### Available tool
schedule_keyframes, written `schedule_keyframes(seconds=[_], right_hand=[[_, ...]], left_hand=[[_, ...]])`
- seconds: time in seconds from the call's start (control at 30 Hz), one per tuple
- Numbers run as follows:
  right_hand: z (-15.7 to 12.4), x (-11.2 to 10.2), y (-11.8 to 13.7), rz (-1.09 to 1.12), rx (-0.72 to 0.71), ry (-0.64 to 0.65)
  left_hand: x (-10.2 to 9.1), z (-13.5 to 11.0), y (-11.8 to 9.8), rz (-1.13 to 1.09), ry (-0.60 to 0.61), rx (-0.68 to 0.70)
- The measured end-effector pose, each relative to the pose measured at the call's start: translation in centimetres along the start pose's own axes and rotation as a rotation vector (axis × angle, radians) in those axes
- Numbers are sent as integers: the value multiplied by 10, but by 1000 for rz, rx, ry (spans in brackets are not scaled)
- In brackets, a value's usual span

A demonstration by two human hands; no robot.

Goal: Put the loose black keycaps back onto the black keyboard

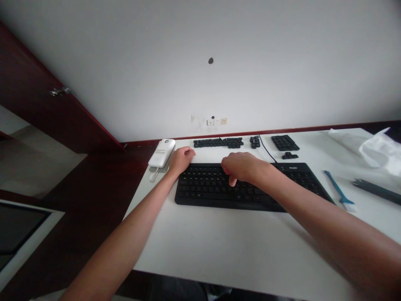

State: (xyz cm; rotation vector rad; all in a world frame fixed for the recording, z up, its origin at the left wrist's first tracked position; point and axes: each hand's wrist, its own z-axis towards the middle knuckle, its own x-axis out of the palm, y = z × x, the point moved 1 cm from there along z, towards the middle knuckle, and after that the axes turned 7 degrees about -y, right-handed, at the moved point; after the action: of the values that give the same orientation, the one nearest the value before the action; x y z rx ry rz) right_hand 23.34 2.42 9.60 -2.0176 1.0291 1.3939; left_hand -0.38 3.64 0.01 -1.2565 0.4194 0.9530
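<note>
A black keyboard [206,186] lies on the white table [219,246] in front of me. My left hand [181,159] rests at the keyboard's upper left corner with its fingers curled; whether anything is in them is hidden. My right hand [241,166] hovers over the middle key rows, fingers bent downward and thumb pointing at the keys, touching or nearly touching them. Behind the keyboard sit a row of loose black keycaps [218,143], a small pile of keycaps [255,142], a block of number-pad keycaps [285,142] and a small keycap cluster [290,156].
A white power bank [162,153] with a short cable lies left of the keyboard. A blue brush [338,191], a dark tool [376,190] and a white plastic bag [380,150] lie at the right. The table's left edge drops to a dark red floor [103,184]. A wall [200,62] stands behind.
</note>
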Motion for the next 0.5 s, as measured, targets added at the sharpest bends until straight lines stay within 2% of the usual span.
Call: schedule_keyframes(seconds=[0.17,0.23,0.3,0.37,0.43,0.5], right_hand=[[6,1,-12,68,-9,25],[8,-1,-23,112,-57,62],[11,-5,-39,147,-89,48],[15,-7,-58,154,-26,-123],[21,-7,-79,149,138,-360],[28,-3,-95,161,209,-472]], left_hand=[[2,2,5,-7,1,9],[3,2,6,-16,0,13],[3,2,6,-26,-3,15],[3,3,6,-21,-3,11],[3,3,7,-12,-1,11],[4,4,8,-14,-2,14]])
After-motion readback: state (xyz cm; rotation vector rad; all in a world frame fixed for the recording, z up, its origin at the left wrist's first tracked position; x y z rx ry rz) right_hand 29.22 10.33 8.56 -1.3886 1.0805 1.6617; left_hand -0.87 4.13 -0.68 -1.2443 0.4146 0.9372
